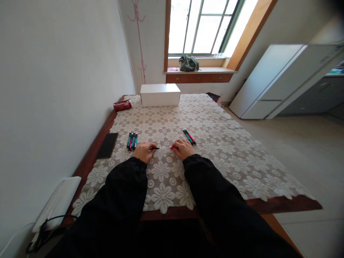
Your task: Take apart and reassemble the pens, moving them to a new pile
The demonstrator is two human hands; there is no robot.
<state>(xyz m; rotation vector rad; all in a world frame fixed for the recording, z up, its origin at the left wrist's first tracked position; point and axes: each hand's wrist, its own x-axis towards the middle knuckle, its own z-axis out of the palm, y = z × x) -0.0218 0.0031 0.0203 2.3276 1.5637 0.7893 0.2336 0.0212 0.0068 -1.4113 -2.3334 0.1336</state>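
Worktop (285, 205), near middle: left hand (144, 152) pinches black pen piece (154, 148), right hand (184, 149) pinches red piece (174, 147), grips narrow; thin pale rod (164, 148) between them. Pen row (132, 141) just left of left hand; more pens (189, 137) just beyond right hand. Black slab (107, 146) left, white box (160, 96) far.

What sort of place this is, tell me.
Probably a home, perhaps its dining area: a floral, lace-like tablecloth, a pink coat stand and what looks like a fridge suggest it.
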